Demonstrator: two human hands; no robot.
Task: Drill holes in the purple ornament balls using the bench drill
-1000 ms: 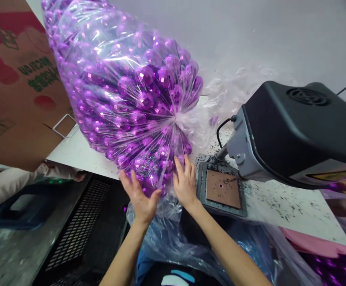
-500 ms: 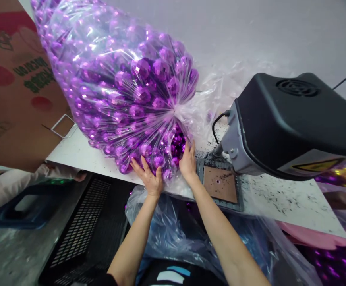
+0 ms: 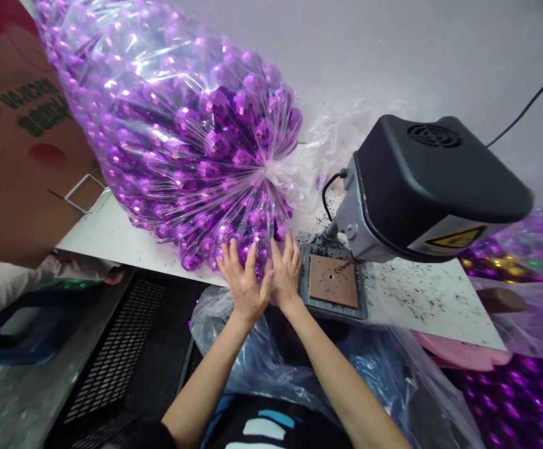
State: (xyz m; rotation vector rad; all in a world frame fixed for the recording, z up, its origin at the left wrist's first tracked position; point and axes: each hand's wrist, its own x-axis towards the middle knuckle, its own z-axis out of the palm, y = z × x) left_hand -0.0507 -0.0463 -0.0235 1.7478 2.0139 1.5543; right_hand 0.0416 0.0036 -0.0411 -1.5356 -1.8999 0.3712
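A big clear plastic bag (image 3: 159, 125) packed with shiny purple faceted balls lies on the white bench, its gathered neck pointing right. My left hand (image 3: 247, 284) rests against the bag's lower edge with the fingers spread. Beside it, my right hand (image 3: 285, 269) has its fingers stretched up along the bag, near a dark gap in the plastic below the neck. The thumbs are close together. Some right fingertips are hard to make out against the bag.
A black machine head (image 3: 434, 187) with a warning label overhangs a brown pad (image 3: 334, 280) on the right, dark scraps around it. A cardboard box (image 3: 14, 143) stands left. Below are a black crate (image 3: 107, 368) and loose clear plastic (image 3: 252, 368). Another person's sleeve (image 3: 9, 290) shows at left.
My left hand has moved right and up, closer to my right hand. My right hand has shifted slightly left and down and now covers much of the dark gap in the bag.
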